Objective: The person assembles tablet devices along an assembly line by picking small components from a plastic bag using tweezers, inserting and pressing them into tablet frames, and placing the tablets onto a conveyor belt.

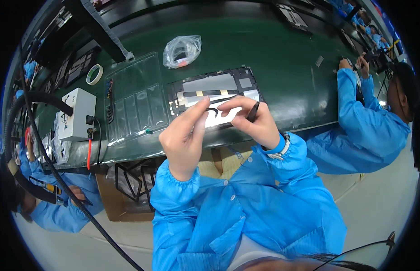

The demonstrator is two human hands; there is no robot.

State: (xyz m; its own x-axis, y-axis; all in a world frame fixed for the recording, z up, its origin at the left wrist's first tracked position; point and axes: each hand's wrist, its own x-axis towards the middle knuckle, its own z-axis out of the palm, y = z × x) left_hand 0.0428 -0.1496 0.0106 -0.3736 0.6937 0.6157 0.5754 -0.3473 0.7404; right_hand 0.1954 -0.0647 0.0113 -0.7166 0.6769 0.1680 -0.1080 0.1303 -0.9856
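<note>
My left hand [185,137] is closed, its fingertips pinched at one end of a thin black curved strip [213,109]. My right hand [257,122] grips a slim black tool [253,111], which looks like tweezers or a pen and sticks out between thumb and fingers. The right thumb and forefinger are bent close to the strip; whether they touch it I cannot tell. Beneath both hands a flat black device frame [246,74], with silver-grey and white areas, lies on the green table mat [291,81]. My hands partly cover its near side.
Left of the frame lies a clear plastic tray [137,97], with a clear plastic bag [182,50] behind it. A white box [79,114] with a hose and a tape roll [94,74] sit farther left. Co-workers in blue sit on both sides. A cardboard box [108,198] stands below the table.
</note>
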